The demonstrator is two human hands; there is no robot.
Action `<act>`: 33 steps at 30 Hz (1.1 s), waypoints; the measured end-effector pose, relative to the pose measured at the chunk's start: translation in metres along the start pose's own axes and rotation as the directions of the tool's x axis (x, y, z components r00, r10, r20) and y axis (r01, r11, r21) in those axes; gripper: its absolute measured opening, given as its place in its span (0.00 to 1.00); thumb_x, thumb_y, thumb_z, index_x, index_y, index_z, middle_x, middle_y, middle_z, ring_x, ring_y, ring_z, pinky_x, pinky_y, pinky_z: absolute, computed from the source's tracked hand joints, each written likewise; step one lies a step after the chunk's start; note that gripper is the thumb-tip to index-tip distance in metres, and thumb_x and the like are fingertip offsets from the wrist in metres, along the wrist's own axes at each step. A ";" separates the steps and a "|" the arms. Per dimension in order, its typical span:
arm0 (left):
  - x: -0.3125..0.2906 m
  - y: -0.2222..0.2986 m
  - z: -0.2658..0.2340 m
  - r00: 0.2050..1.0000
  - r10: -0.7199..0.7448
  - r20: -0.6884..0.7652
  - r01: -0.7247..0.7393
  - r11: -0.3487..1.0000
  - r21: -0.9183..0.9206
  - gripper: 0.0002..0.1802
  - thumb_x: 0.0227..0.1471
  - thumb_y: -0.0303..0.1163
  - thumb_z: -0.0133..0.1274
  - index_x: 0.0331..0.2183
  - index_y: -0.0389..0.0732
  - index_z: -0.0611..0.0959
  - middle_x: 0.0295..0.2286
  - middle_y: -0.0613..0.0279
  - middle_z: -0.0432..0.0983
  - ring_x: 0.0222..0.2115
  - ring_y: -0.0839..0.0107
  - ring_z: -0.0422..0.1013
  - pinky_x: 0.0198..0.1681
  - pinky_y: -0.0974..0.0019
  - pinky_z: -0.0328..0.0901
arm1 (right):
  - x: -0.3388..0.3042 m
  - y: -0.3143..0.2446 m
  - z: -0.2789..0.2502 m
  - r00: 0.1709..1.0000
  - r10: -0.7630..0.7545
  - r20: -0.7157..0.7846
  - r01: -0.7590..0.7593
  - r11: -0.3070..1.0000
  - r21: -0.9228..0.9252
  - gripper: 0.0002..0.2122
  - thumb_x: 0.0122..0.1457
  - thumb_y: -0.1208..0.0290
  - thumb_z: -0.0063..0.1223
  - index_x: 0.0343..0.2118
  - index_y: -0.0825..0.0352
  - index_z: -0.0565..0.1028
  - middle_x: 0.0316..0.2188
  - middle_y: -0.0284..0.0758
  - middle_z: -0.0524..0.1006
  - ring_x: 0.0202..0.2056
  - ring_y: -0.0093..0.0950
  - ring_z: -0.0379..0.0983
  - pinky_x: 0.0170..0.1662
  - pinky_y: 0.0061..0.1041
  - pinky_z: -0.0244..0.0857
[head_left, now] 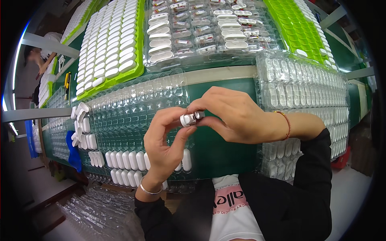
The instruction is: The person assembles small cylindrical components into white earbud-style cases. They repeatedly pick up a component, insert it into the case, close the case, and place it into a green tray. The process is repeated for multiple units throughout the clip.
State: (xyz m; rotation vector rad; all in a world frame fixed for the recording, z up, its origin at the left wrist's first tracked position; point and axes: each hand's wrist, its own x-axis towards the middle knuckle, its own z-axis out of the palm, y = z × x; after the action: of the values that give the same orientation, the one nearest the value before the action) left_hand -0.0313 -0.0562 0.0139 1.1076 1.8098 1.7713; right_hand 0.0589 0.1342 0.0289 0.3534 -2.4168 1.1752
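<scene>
Over the green table my two hands meet, both closed on one small part. My left hand pinches the white, rounded end of this part between thumb and fingers. From the other side, my right hand grips its grey and dark end. Fingers cover much of the piece, so its exact kind does not show. Below and to the left of my left hand, white oval cases stand in rows in a clear plastic tray. Loose white shell pieces are heaped at that tray's left edge.
Behind the hands lies a clear tray of open white cases and small components. Green trays of white ovals stand far left and far right. Stacked clear trays fill the right. Another person works far left.
</scene>
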 end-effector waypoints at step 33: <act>-0.008 -0.005 0.023 0.953 0.132 -0.272 -0.158 0.985 -0.075 0.16 0.52 0.21 0.57 0.42 0.31 0.72 0.39 0.53 0.70 0.41 0.68 0.71 0.48 0.67 0.65 | 0.011 -0.006 0.006 0.956 0.262 -0.132 -0.155 0.834 0.529 0.11 0.43 0.88 0.63 0.30 0.70 0.76 0.30 0.38 0.76 0.33 0.29 0.74 0.38 0.22 0.68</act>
State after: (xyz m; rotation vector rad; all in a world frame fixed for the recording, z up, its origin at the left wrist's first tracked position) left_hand -0.0104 -0.0461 0.0038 1.0291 1.8059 2.1606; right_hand 0.0500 0.1256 0.0350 0.1129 -1.9720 1.8661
